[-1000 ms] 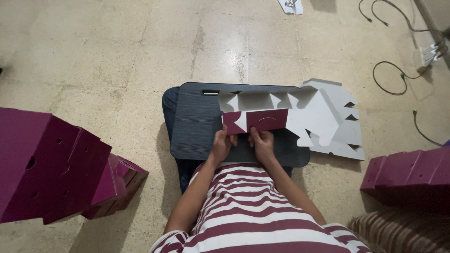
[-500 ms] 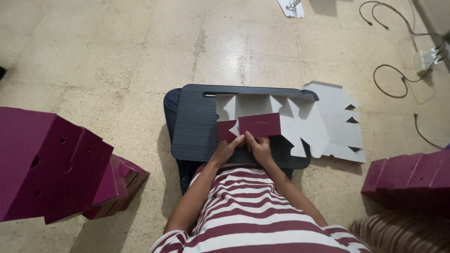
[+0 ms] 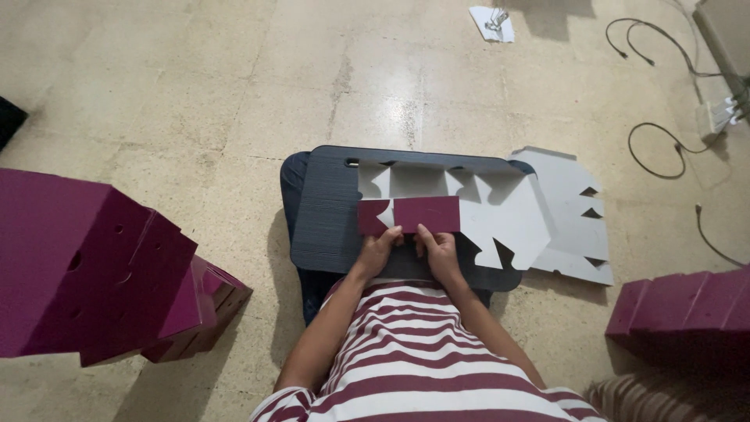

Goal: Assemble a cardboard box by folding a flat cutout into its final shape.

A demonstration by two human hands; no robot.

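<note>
Both sets of fingertips are pressed flat on the near edge of a folded maroon flap (image 3: 410, 214), the fingers held together rather than spread; nothing is pinched. The left hand (image 3: 378, 252) and the right hand (image 3: 437, 248) are set side by side at the centre of the frame, about equally near. The flap lies directly above the fingers in the picture, its long axis running left to right. It belongs to a flat die-cut cardboard blank (image 3: 516, 211), white side up, spread toward the right over a dark ribbed board (image 3: 328, 227) on the stone floor (image 3: 195, 94). Assembled maroon boxes (image 3: 94, 266) are seen at the left edge, more (image 3: 687, 312) at the lower right, and cables (image 3: 664, 133) at the upper right.
</note>
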